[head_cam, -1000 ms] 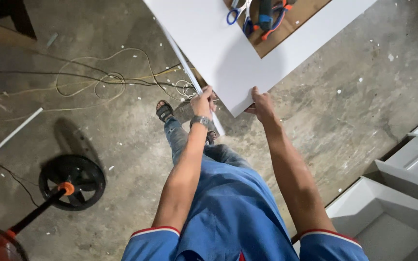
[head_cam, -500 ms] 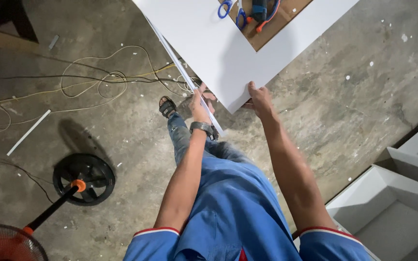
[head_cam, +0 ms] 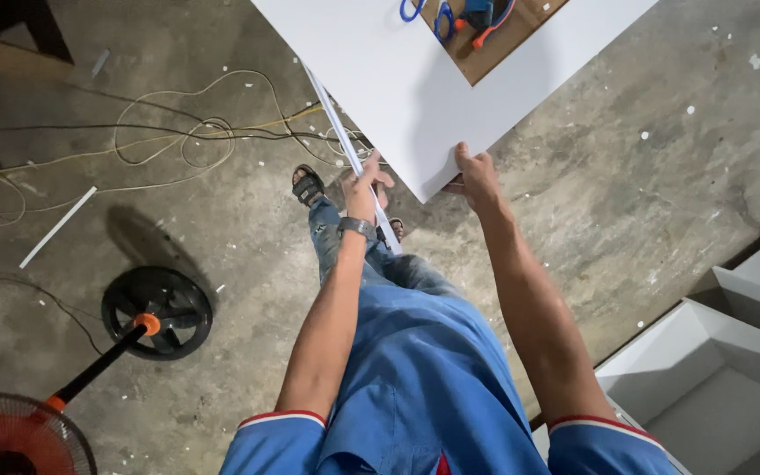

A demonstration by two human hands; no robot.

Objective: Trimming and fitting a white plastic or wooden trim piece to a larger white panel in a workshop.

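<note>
- Concrete floor (head_cam: 626,202): grey, stained, scattered with small white chips.
- Loose cables (head_cam: 178,141): yellow and black, looped across the floor at upper left.
- White strip (head_cam: 56,227): lying flat on the floor, apart from the cables.
- Standing fan: round black base (head_cam: 157,312) on the floor, black pole with an orange collar (head_cam: 145,324), red grille (head_cam: 15,435) at the lower left corner.
- White cabinet parts (head_cam: 732,369): stacked at the lower right edge.
- Tools with blue and orange handles (head_cam: 468,18): on a brown wooden surface (head_cam: 494,48) at top, partly cut off.
</note>
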